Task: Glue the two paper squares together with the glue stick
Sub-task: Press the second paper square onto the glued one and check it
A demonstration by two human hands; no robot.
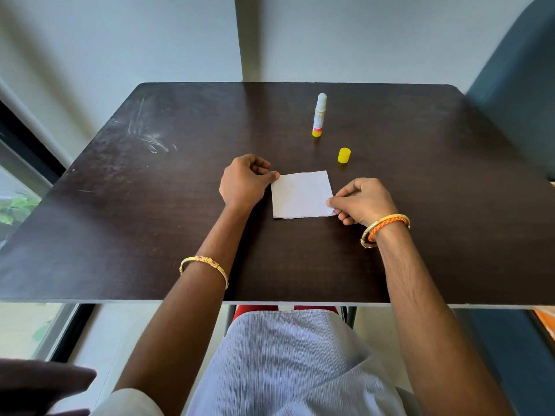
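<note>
A white paper square (301,194) lies flat on the dark table (150,220); a second edge shows along its bottom, so two sheets seem stacked. My left hand (244,181) pinches the paper's upper left corner with thumb and fingers. My right hand (363,201) pinches its lower right corner. The glue stick (319,115) stands upright and uncapped behind the paper, white glue showing on top. Its yellow cap (344,155) stands on the table between the stick and the paper.
The table's far edge meets a pale wall. A dark blue chair back (516,85) rises at the right. A window (18,205) with green leaves is at the left. Smudges (150,139) mark the table's left part.
</note>
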